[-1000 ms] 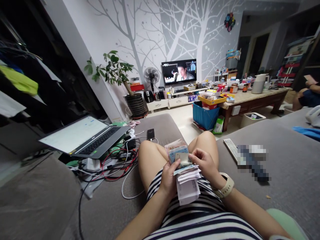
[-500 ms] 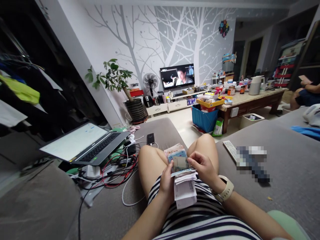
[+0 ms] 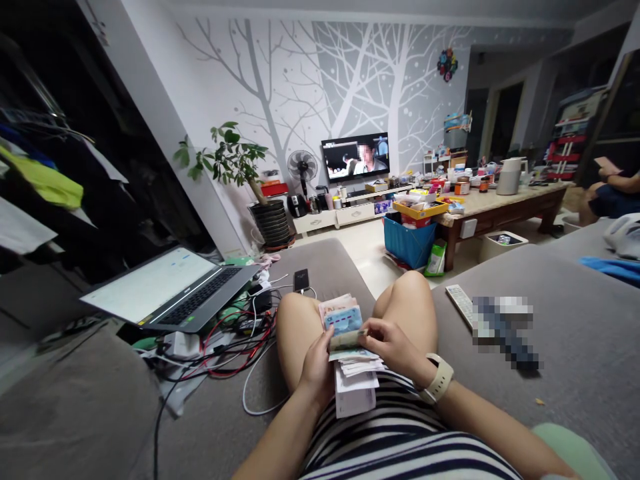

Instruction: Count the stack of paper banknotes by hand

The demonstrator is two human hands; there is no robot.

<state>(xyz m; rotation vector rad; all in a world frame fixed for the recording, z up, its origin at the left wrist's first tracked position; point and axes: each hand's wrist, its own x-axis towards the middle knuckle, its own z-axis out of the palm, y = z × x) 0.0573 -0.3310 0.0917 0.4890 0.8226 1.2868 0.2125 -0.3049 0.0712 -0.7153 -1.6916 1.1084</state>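
Over my lap, my left hand is closed round the left side of a bundle of banknotes and white paper slips. Blue and pinkish notes fan out at the top, and the slips hang down below. A greenish-brown note lies bent across the middle. My right hand, with a pale watch on its wrist, pinches the right end of that note. Part of the bundle is hidden behind my fingers.
Left of my legs are a laptop, tangled cables and a charging phone. A white remote control lies on the sofa at right. Ahead stand a blue bin and a cluttered table. Another person sits far right.
Both hands and the bundle have shifted slightly left. The greenish-brown note has folded down toward me, showing more of the blue note behind it.
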